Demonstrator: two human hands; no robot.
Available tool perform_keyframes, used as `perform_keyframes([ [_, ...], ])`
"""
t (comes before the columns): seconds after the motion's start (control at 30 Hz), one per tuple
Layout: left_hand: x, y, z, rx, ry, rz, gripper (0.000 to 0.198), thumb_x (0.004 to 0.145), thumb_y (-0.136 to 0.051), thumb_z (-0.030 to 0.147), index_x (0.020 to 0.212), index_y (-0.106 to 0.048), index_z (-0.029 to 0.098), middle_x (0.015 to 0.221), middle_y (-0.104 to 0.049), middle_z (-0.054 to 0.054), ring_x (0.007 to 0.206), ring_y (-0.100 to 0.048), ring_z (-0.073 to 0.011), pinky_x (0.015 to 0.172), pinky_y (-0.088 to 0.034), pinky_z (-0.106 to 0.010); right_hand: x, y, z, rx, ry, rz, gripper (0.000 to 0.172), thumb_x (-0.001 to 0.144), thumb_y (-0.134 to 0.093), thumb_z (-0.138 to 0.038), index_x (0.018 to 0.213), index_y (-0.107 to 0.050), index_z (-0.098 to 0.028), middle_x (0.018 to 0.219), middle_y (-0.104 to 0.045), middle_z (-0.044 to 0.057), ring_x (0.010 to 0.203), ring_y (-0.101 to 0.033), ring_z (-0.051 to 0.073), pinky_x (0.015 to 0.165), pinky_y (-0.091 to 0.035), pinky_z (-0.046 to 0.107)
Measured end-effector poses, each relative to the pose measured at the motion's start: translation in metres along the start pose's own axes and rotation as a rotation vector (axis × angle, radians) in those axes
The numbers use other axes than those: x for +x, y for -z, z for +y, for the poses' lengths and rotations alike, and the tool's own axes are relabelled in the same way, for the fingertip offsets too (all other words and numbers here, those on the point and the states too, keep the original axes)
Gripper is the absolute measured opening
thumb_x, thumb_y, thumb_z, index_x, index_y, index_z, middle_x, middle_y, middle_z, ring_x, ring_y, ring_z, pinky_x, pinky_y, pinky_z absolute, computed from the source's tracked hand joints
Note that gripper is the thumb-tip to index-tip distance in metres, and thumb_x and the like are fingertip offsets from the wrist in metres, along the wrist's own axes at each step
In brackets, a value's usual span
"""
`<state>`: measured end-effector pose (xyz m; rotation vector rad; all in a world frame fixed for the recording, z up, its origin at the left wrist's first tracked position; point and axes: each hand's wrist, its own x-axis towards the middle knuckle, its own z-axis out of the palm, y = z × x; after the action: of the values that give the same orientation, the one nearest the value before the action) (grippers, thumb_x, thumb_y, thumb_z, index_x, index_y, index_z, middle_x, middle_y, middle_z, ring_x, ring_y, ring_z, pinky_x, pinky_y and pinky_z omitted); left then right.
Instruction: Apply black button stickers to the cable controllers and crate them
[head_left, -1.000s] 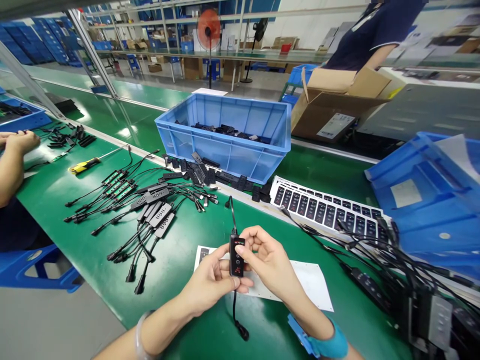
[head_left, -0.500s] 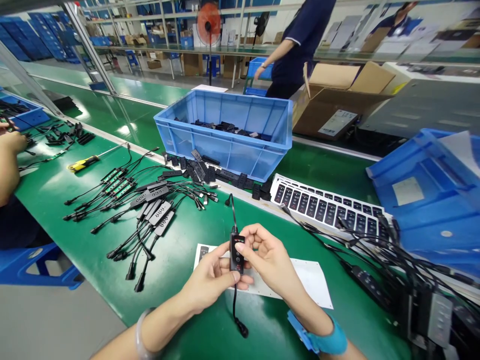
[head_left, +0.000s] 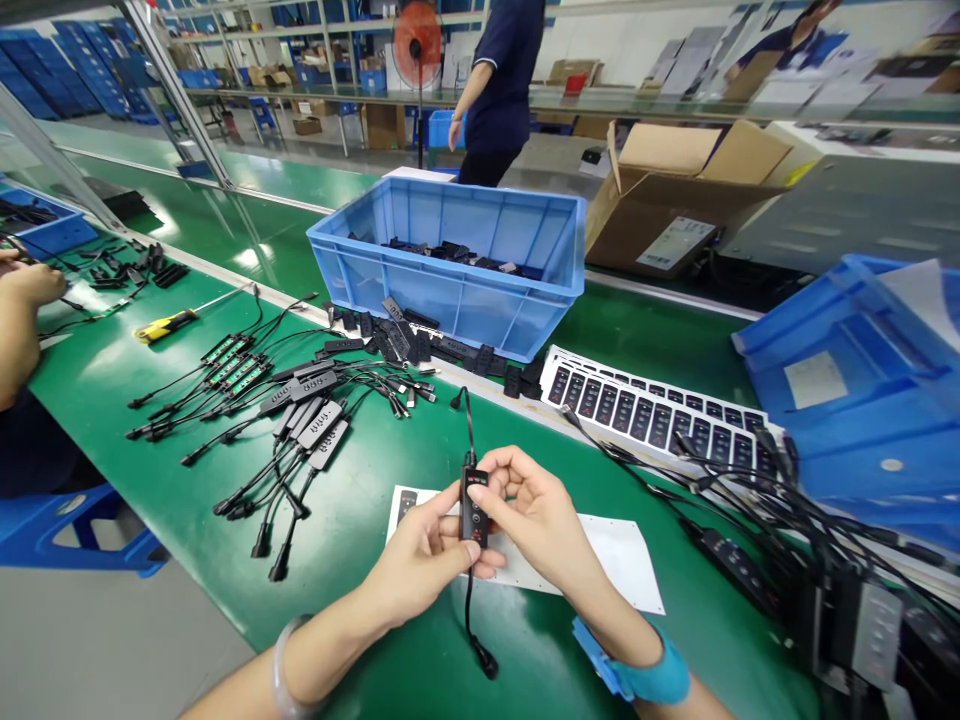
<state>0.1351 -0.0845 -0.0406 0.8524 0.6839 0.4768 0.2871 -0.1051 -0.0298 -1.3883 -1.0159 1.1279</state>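
Note:
Between my two hands is a small black inline controller (head_left: 474, 520) with a label on its face and a cable leaving each end. My left hand (head_left: 427, 545) grips its lower end, thumb on the front and fingers behind. My right hand (head_left: 529, 510) closes on its upper right side, the thumb pressing the label. Below the hands hangs the controller's cable plug (head_left: 486, 660). Under them lies a white label sheet (head_left: 619, 562), mostly bare, with a few black labels at its left end. To the left are several grey controllers (head_left: 319, 425) with cables.
A blue bin (head_left: 450, 290) of black casings stands behind, more casings (head_left: 401, 340) before it. Label sheets (head_left: 652, 415) and a heap of cabled controllers (head_left: 735, 565) lie right. A yellow screwdriver (head_left: 165, 327) and green circuit boards (head_left: 232, 362) lie left, near another person's hand (head_left: 30, 285).
My hands and the controller stay nearly still. A person in the background has walked to the left. The co-worker's hand at the far left has shifted slightly right.

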Motion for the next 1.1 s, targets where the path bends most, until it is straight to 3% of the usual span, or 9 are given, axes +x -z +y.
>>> perform_keyframes([
  [0.17,0.0,-0.001,-0.001,0.03,-0.019,0.006,0.086,0.07,-0.079,0.044,0.141,-0.042,0.012,0.092,-0.072,-0.011,0.084,-0.071,-0.0236,0.077,-0.055,-0.035,0.0,0.0,0.005,-0.06,0.008,0.03,0.026,0.076,-0.068,-0.037,0.091,-0.053,-0.021,0.058,-0.047,-0.007,0.052,-0.046,0.012,0.047,-0.043,0.024],
  [0.33,0.0,-0.001,0.0,0.028,-0.02,0.005,0.081,0.07,-0.08,0.043,0.138,-0.045,0.014,0.096,-0.072,-0.011,0.083,-0.072,-0.0226,0.074,-0.055,-0.032,-0.001,0.003,0.006,-0.155,0.014,0.074,0.047,0.076,-0.066,-0.031,0.117,-0.044,-0.023,0.062,-0.045,-0.009,0.053,-0.044,0.012,0.049,-0.041,0.024],
  [0.4,0.0,-0.001,0.001,0.008,-0.02,-0.008,0.075,0.071,-0.08,0.041,0.134,-0.05,0.015,0.094,-0.071,-0.009,0.08,-0.071,-0.0206,0.073,-0.055,-0.03,-0.001,0.005,0.004,-0.257,0.039,0.066,0.048,0.073,-0.067,-0.031,0.117,-0.048,-0.022,0.073,-0.048,-0.004,0.06,-0.045,0.013,0.051,-0.04,0.024],
  [0.53,0.0,-0.002,0.004,-0.014,-0.037,-0.069,0.05,0.07,-0.082,0.034,0.112,-0.063,0.014,0.084,-0.069,-0.005,0.075,-0.069,-0.0161,0.068,-0.054,-0.025,-0.003,0.004,0.0,-0.296,-0.028,-0.104,0.076,0.063,-0.075,-0.027,0.132,-0.043,-0.022,0.101,-0.053,0.004,0.079,-0.053,0.017,0.057,-0.046,0.025],
  [0.63,0.001,-0.002,0.004,-0.004,-0.03,-0.075,0.042,0.068,-0.084,0.035,0.098,-0.066,0.012,0.074,-0.068,-0.003,0.066,-0.066,-0.0141,0.06,-0.052,-0.022,-0.004,0.002,0.001,-0.222,-0.045,-0.202,0.061,0.07,-0.071,-0.026,0.125,-0.046,-0.021,0.089,-0.056,0.0,0.074,-0.054,0.016,0.063,-0.048,0.027],
  [0.77,0.002,-0.001,0.002,0.04,-0.028,-0.053,0.039,0.074,-0.077,0.046,0.086,-0.065,0.011,0.069,-0.068,-0.005,0.051,-0.059,-0.0101,0.051,-0.048,-0.021,-0.002,0.0,0.006,-0.183,0.045,-0.126,0.024,0.085,-0.058,-0.036,0.103,-0.055,-0.02,0.078,-0.057,-0.001,0.067,-0.054,0.014,0.061,-0.046,0.025],
  [0.93,0.002,0.001,-0.004,-0.017,0.022,-0.003,0.045,0.079,-0.069,0.054,0.095,-0.063,0.012,0.073,-0.069,-0.006,0.056,-0.064,-0.0143,0.052,-0.052,-0.023,-0.001,0.002,0.005,-0.22,0.057,-0.08,0.035,0.095,-0.039,-0.044,0.104,-0.063,-0.02,0.068,-0.057,-0.001,0.062,-0.057,0.015,0.06,-0.047,0.026],
  [1.1,0.005,0.001,-0.008,0.014,-0.036,-0.014,0.045,0.08,-0.065,0.057,0.083,-0.06,0.012,0.066,-0.065,-0.004,0.05,-0.06,-0.012,0.048,-0.05,-0.022,-0.005,-0.005,0.006,-0.359,0.195,-0.032,0.035,0.081,-0.054,-0.027,0.115,-0.061,-0.019,0.076,-0.066,0.001,0.066,-0.06,0.017,0.068,-0.049,0.029],
])
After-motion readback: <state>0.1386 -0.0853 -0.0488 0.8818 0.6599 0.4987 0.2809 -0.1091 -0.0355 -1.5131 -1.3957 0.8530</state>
